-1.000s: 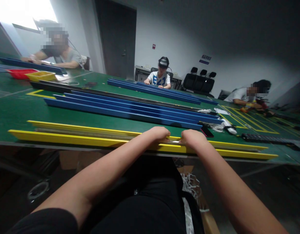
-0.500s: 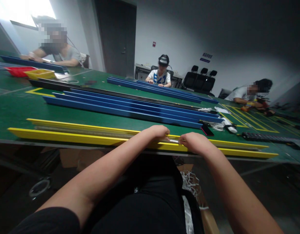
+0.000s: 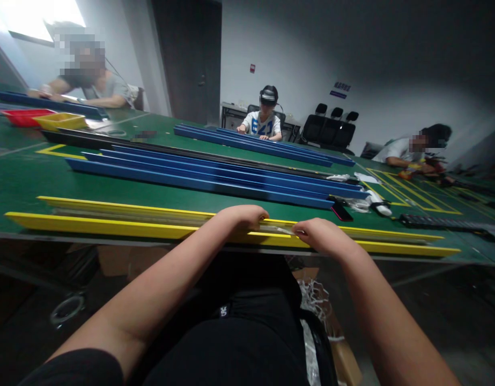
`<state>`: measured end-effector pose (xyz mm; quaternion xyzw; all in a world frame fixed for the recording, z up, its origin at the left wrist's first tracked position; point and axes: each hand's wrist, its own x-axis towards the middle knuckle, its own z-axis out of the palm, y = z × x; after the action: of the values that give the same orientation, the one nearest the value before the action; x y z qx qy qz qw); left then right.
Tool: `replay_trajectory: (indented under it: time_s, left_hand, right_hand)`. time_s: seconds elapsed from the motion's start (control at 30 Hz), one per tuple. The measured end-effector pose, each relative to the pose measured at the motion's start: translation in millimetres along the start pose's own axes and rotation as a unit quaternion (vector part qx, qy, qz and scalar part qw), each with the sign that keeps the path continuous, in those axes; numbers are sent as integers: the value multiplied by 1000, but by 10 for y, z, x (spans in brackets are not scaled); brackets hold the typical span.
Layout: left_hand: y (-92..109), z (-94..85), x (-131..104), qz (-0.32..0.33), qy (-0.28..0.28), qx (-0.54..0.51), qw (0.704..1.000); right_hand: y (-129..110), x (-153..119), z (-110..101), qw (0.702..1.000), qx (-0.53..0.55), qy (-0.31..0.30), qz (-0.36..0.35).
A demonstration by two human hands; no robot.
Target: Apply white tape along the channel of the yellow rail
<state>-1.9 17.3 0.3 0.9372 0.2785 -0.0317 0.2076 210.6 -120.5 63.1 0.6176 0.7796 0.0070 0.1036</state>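
Observation:
Two long yellow channel profiles or rails (image 3: 90, 221) lie along the front edge of the table, with a greyish strip between their raised edges. A thin white strip (image 3: 282, 231) spans the gap between my hands, over the yellow profile. My right hand (image 3: 322, 234) is closed, pinching the right end of this strip. My left hand (image 3: 245, 215) is curled down into the profile, closed around the strip's left end; its fingertips are partly hidden.
Blue profiles (image 3: 191, 184) and a black one (image 3: 110, 141) lie behind. A phone (image 3: 342, 212) and a white bottle-like object (image 3: 379, 205) are at right. A red tray (image 3: 26, 117) and yellow tray (image 3: 62, 122) stand at left. Three people sit around the table (image 3: 122, 124).
My left hand has slid left along the yellow profile, widening the gap between my hands. More of the white strip shows; my right hand has hardly moved. The view has shifted slightly.

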Motion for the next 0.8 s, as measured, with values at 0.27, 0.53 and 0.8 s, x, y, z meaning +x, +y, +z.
replay_trajectory:
  time_s: [0.27, 0.53, 0.8]
  left_hand:
    - [-40, 27, 49, 5, -5, -21, 1000]
    - [32, -19, 3, -20, -13, -30, 999]
    - [73, -39, -43, -20, -16, -25, 999]
  right_hand:
    - [-198, -36, -116, 999, 28, 4, -32]
    - [-296, -28, -149, 994, 93, 10, -55]
    - [-315, -28, -174, 980, 184, 1, -82]
